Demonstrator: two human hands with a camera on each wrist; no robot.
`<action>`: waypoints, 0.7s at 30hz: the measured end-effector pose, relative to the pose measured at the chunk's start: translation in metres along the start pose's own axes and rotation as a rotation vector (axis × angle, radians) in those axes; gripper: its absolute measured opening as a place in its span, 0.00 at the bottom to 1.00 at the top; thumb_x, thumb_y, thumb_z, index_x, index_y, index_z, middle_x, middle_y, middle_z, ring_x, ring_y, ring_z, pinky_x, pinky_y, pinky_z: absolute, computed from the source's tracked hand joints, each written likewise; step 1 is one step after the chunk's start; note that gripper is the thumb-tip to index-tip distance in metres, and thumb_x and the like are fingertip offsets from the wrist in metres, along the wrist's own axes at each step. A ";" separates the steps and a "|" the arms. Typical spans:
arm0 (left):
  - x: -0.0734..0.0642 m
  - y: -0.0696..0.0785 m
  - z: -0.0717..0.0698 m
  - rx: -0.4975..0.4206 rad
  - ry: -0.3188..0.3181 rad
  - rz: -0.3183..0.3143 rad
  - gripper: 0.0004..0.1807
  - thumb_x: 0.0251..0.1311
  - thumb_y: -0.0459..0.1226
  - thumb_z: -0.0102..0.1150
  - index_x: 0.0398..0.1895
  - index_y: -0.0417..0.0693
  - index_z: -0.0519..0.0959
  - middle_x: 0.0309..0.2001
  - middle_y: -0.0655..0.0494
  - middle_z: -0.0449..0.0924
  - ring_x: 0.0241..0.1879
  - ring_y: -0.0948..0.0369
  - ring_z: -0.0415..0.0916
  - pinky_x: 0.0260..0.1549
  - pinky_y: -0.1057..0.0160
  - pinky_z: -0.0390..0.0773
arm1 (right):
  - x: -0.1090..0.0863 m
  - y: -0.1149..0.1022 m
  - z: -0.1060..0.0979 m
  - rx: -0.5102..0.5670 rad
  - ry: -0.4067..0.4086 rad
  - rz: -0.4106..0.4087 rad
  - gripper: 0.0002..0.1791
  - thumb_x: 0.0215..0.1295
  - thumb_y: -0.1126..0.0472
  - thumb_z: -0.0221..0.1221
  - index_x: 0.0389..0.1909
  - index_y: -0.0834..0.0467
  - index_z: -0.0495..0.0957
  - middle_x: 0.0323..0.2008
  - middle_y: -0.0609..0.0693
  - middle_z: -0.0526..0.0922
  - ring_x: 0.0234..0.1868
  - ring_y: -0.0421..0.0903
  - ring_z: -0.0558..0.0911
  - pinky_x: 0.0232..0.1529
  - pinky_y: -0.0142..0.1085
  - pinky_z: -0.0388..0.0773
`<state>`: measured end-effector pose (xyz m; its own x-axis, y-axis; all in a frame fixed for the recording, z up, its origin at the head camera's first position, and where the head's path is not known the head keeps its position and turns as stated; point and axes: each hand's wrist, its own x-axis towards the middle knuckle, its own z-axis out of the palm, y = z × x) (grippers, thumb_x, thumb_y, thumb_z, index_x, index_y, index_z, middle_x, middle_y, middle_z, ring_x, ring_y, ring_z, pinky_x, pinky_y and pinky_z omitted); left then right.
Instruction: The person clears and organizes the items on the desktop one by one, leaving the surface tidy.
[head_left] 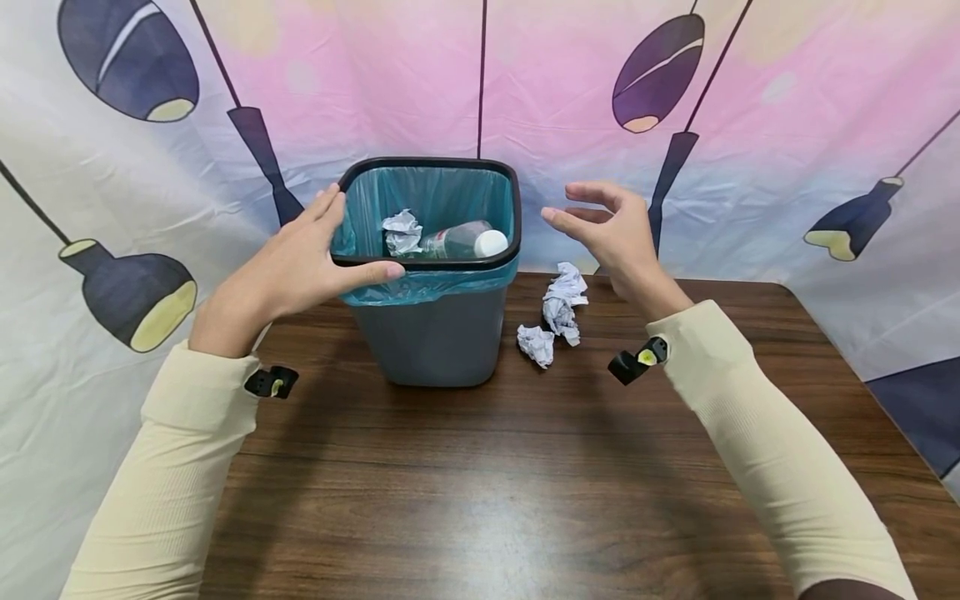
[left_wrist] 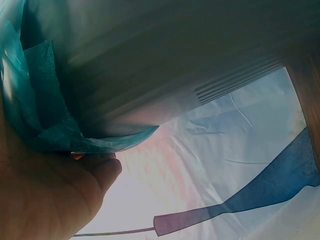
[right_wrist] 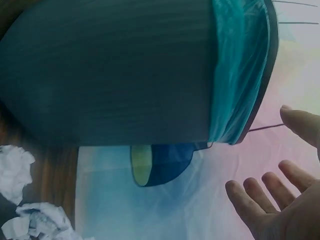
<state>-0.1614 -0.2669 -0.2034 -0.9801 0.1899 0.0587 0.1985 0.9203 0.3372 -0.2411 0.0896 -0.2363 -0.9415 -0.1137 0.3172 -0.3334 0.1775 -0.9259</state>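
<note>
A grey trash bin [head_left: 442, 337] with a black rim stands on the table, lined with a teal plastic bag [head_left: 450, 185]. Inside lie a crumpled paper ball [head_left: 402, 232] and a clear plastic bottle [head_left: 459, 240] with a white cap. My left hand [head_left: 288, 262] rests against the bin's left front corner, its thumb along the front rim and its fingers along the left side. To the right of the bin, my right hand [head_left: 611, 229] is raised in the air, empty, with fingers loosely bent and apart from the thumb. In the right wrist view that hand [right_wrist: 280, 205] is beyond the rim.
Crumpled white papers [head_left: 564, 300] lie on the table right of the bin, with another paper ball [head_left: 536, 345] just in front of them. The brown wooden table [head_left: 450, 467] ends at a printed cloth backdrop [head_left: 555, 100] behind the bin.
</note>
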 end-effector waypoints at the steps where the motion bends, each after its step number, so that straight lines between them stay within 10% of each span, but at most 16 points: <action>1: 0.000 0.000 0.000 0.000 0.000 0.000 0.66 0.57 0.73 0.54 0.81 0.43 0.32 0.81 0.53 0.23 0.80 0.53 0.24 0.73 0.34 0.41 | -0.001 0.003 -0.002 -0.022 -0.003 0.007 0.30 0.58 0.53 0.74 0.60 0.57 0.80 0.60 0.51 0.79 0.59 0.47 0.81 0.53 0.43 0.80; 10: 0.000 0.001 0.000 0.001 -0.005 0.001 0.66 0.57 0.73 0.54 0.81 0.43 0.32 0.81 0.52 0.23 0.80 0.53 0.24 0.73 0.35 0.41 | -0.008 0.025 -0.009 -0.157 -0.073 0.099 0.32 0.57 0.47 0.74 0.62 0.54 0.80 0.61 0.49 0.79 0.58 0.50 0.81 0.37 0.34 0.80; 21: 0.000 0.000 0.000 0.003 -0.005 -0.003 0.67 0.57 0.73 0.54 0.81 0.43 0.32 0.81 0.52 0.22 0.80 0.53 0.24 0.73 0.35 0.40 | -0.019 0.056 -0.006 -0.224 -0.212 0.126 0.34 0.59 0.51 0.74 0.64 0.57 0.77 0.64 0.54 0.76 0.63 0.55 0.78 0.54 0.51 0.81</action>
<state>-0.1618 -0.2667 -0.2030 -0.9805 0.1892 0.0532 0.1960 0.9219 0.3343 -0.2425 0.1078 -0.2932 -0.9528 -0.2737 0.1312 -0.2392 0.4112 -0.8796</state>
